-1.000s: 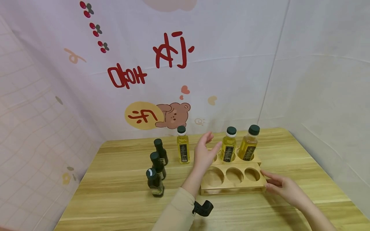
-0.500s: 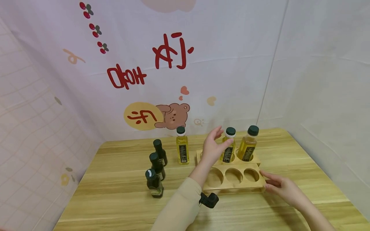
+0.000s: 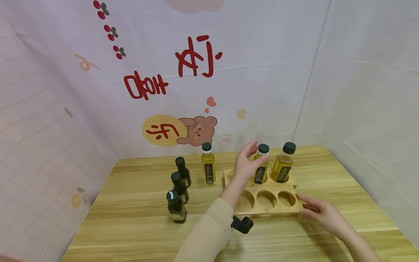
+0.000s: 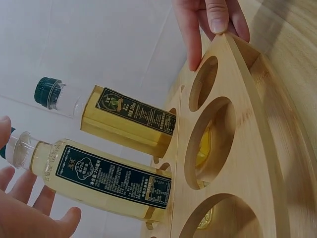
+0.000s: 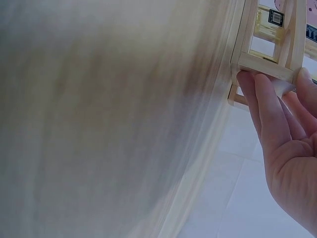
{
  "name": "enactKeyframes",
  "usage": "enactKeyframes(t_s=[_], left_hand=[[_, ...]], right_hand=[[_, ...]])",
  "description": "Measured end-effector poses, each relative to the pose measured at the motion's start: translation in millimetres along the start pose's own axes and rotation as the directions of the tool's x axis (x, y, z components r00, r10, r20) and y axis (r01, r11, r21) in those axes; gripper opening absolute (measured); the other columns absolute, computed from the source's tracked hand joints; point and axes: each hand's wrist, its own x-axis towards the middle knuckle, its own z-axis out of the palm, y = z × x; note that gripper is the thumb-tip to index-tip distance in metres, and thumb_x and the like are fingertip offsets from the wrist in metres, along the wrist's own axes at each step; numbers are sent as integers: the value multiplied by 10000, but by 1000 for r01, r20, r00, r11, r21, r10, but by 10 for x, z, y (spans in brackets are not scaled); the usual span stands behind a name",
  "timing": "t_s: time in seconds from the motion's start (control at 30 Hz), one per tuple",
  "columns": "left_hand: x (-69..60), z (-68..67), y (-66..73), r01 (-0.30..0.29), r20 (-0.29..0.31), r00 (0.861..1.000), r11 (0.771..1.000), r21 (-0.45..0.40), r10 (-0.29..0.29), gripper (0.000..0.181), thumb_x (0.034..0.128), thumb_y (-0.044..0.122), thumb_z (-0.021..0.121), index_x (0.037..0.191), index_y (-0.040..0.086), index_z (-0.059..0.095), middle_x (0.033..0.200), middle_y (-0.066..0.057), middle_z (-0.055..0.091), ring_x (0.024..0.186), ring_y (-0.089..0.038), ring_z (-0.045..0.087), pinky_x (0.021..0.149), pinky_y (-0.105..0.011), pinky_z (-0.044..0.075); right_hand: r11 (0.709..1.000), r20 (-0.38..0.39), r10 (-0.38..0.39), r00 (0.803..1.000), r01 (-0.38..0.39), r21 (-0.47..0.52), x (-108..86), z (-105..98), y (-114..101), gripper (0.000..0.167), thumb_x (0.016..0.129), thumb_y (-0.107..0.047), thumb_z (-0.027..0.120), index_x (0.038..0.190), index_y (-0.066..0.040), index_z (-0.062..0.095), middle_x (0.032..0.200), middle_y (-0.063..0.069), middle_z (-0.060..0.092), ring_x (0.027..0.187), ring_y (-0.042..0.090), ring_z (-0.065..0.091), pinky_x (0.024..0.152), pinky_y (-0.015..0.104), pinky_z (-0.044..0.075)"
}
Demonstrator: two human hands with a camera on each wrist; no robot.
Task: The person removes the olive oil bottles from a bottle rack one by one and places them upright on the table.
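Note:
My left hand (image 3: pixel 246 165) is at the middle oil bottle (image 3: pixel 260 171), its fingers and thumb spread on either side of the neck. In the left wrist view, a gap shows between that bottle's body (image 4: pixel 106 181) and the nearest fingertips. The bottle stands in the upper row of a two-step wooden rack (image 3: pixel 262 210) with round holes. To its right, another yellow oil bottle (image 3: pixel 282 167) fills the end hole. My right hand (image 3: pixel 322 214) holds the rack's right front corner; in the right wrist view, its fingers (image 5: pixel 270 106) lie against the side and the thumb touches the adjoining face.
Left of the rack stands a yellow oil bottle (image 3: pixel 208 169) with a dark green cap. Three dark bottles (image 3: pixel 180 187) form a line further left on the wooden table (image 3: pixel 131 214). A patterned cloth wall (image 3: pixel 262 72) rises behind the table.
My left hand has moved right, from beside the upper row's left hole to the middle bottle. The right hand stays at the rack's corner. The head view has shifted slightly.

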Motion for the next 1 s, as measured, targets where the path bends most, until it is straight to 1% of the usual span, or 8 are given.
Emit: enactKeyframes(t_s=[0.13,0.23,0.37,0.47,0.57,0.7,0.83,1.0], left_hand=[[5,30,-7,3,-9,1000,1000,-19,-3,580,842,177,808,1378,227,594,1303,50,627,1206,-148,543,1033,-480,429],[15,41,-18,-6,-15,1000,1000,-16,6,565,840,160,809,1365,223,609,1264,53,649,1197,-150,550,1038,-499,419],[24,54,-21,-25,-21,999,999,25,26,532,842,156,806,1340,228,631,1226,32,675,1183,-166,560,1037,-520,405],[28,62,-15,-38,-25,999,998,58,40,490,852,139,794,1317,202,651,1177,22,696,1154,-178,576,1034,-530,400],[31,65,-14,-47,-33,998,996,70,50,444,857,111,785,1282,177,675,1126,34,711,1117,-168,593,1028,-535,404],[16,68,-10,-52,-46,997,995,79,56,414,851,96,788,1242,198,700,1106,64,712,1086,-137,602,1011,-508,429],[-10,71,-11,-61,-52,996,994,85,66,406,849,104,786,1230,218,704,1131,86,704,1066,-102,611,988,-439,456],[-36,61,-32,-68,-70,995,997,42,71,399,849,76,778,1222,202,709,1175,90,693,1048,-77,622,911,-351,503]], right_hand=[[1000,-4,-1,1000,1,-2,-4,-6,2,588,950,-153,672,1445,65,441,1419,343,433,994,-90,579,755,293,575],[1000,-6,7,1000,-7,4,-2,-5,-2,593,949,-161,674,1450,55,441,1417,341,439,995,-82,586,758,296,574],[1000,-20,3,1000,-4,-21,-4,-3,-2,586,946,-167,679,1443,49,456,1401,333,464,996,-64,595,756,275,570],[999,-27,-5,1000,3,-45,-10,-1,7,581,945,-175,681,1439,44,467,1398,322,476,999,-64,592,752,256,565],[999,-29,-5,1000,4,-42,-11,3,14,582,943,-176,683,1440,39,468,1403,317,473,1000,-80,581,751,257,566],[999,-29,-16,999,15,-30,-7,5,10,581,941,-155,683,1435,55,463,1407,323,461,997,-94,572,746,260,569],[999,-21,-23,1000,22,-25,-8,1,3,582,944,-150,678,1434,69,455,1408,335,449,998,-101,567,745,265,570],[1000,-12,-18,1000,18,-13,-11,-3,2,585,946,-153,676,1435,76,449,1407,350,441,1003,-100,565,752,276,571]])
